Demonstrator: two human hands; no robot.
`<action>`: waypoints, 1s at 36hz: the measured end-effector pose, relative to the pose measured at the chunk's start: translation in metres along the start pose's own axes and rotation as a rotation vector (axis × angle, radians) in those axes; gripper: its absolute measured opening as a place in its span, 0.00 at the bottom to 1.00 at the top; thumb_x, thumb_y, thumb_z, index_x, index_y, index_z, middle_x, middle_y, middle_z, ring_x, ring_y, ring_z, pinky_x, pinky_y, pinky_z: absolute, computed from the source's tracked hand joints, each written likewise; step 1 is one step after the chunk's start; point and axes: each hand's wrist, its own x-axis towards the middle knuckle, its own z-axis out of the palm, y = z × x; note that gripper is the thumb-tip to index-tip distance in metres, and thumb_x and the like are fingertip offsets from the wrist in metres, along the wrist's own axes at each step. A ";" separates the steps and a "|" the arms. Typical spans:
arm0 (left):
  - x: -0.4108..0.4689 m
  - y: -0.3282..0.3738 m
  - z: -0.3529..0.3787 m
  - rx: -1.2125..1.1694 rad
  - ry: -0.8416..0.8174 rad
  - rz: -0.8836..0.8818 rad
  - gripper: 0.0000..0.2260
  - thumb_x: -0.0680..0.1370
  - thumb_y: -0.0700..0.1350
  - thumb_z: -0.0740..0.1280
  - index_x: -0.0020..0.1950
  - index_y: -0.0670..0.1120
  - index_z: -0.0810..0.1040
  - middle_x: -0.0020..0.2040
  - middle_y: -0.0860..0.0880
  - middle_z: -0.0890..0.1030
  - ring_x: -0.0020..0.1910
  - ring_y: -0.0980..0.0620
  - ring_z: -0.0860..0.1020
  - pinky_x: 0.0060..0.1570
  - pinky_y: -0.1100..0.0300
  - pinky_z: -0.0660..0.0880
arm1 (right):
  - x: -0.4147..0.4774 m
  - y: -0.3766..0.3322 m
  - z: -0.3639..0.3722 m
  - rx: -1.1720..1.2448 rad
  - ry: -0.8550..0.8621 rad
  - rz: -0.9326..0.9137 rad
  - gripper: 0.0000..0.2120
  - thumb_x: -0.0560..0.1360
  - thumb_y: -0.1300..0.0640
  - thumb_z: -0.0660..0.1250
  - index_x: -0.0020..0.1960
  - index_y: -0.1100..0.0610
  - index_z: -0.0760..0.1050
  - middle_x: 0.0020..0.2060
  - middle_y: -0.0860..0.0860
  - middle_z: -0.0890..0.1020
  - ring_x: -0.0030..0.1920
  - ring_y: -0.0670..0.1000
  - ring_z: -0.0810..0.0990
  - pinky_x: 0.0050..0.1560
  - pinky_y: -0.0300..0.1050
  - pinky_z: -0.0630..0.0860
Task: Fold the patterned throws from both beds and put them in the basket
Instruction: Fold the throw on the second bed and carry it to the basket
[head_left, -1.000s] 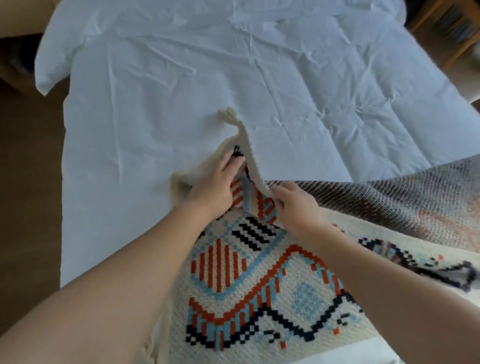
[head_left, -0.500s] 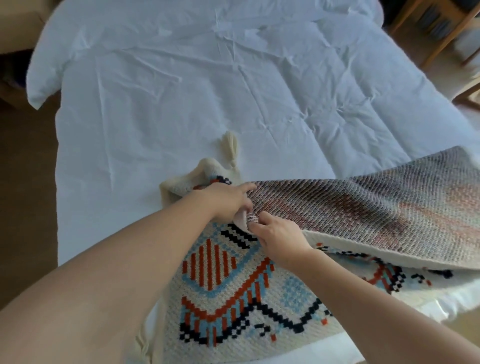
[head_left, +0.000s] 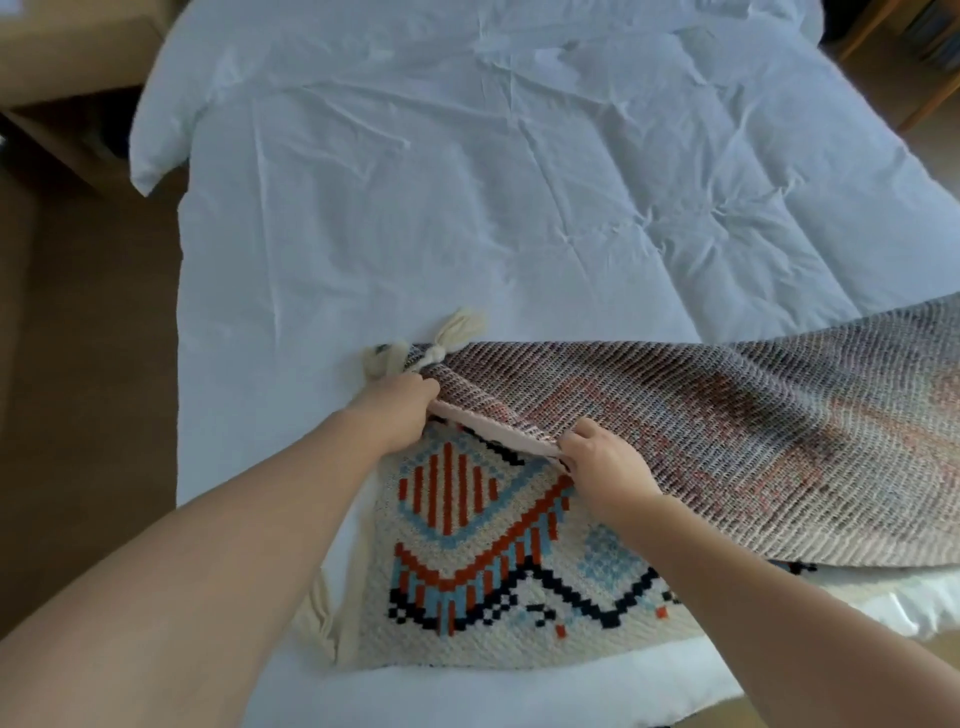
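- The patterned throw (head_left: 467, 551) lies on the white duvet (head_left: 467, 208) of the bed, by the bed's near edge. Its long axis runs along that edge, from the middle of the bed out past the right side of the view.
- The throw is doubled over. The lower layer lies face up, with orange, pale blue and black geometric shapes on cream. The upper layer (head_left: 727, 431) shows its reverse, a grey-brown ribbed weave with faint reddish patches.
- The upper layer's corner points toward the bed's left edge. A cream tassel (head_left: 460, 325) at that corner fans out toward the far end of the bed, and a second tassel (head_left: 382, 358) lies just beside it on the duvet.
- The left hand (head_left: 400, 415) has its fingers curled round the upper layer close to that tasselled corner.
- The right hand (head_left: 605, 467) pinches the cream hem (head_left: 498, 434) of the upper layer, nearer the bed's near edge. The hem is stretched straight between the two hands.
- A cream fringe (head_left: 324, 613) trails from the lower layer's left side toward the near edge.
- The duvet is creased, and one corner of it (head_left: 156, 156) hangs off the far left side over the brown floor (head_left: 78, 364).
- Wooden furniture (head_left: 893, 62) stands beyond the bed's far right corner.
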 end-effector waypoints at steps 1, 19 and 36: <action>-0.009 -0.004 0.005 -0.001 0.026 -0.035 0.06 0.77 0.37 0.59 0.44 0.46 0.72 0.42 0.48 0.72 0.38 0.49 0.72 0.35 0.55 0.68 | -0.004 0.002 0.001 -0.004 -0.004 0.020 0.06 0.77 0.63 0.64 0.50 0.54 0.75 0.45 0.47 0.71 0.39 0.47 0.73 0.36 0.38 0.70; -0.167 0.014 0.142 -0.239 0.252 -0.507 0.10 0.80 0.42 0.56 0.56 0.41 0.73 0.55 0.40 0.70 0.41 0.45 0.70 0.40 0.55 0.67 | -0.094 0.023 0.017 -0.131 -0.124 -0.017 0.11 0.74 0.69 0.55 0.43 0.56 0.71 0.31 0.49 0.74 0.32 0.50 0.73 0.28 0.41 0.65; -0.204 0.017 0.248 -0.403 0.189 -0.534 0.16 0.81 0.41 0.56 0.68 0.38 0.69 0.73 0.41 0.64 0.66 0.42 0.70 0.61 0.54 0.69 | -0.152 0.014 0.115 -0.344 -0.161 -0.061 0.16 0.76 0.66 0.55 0.60 0.54 0.71 0.43 0.50 0.79 0.45 0.55 0.80 0.36 0.45 0.70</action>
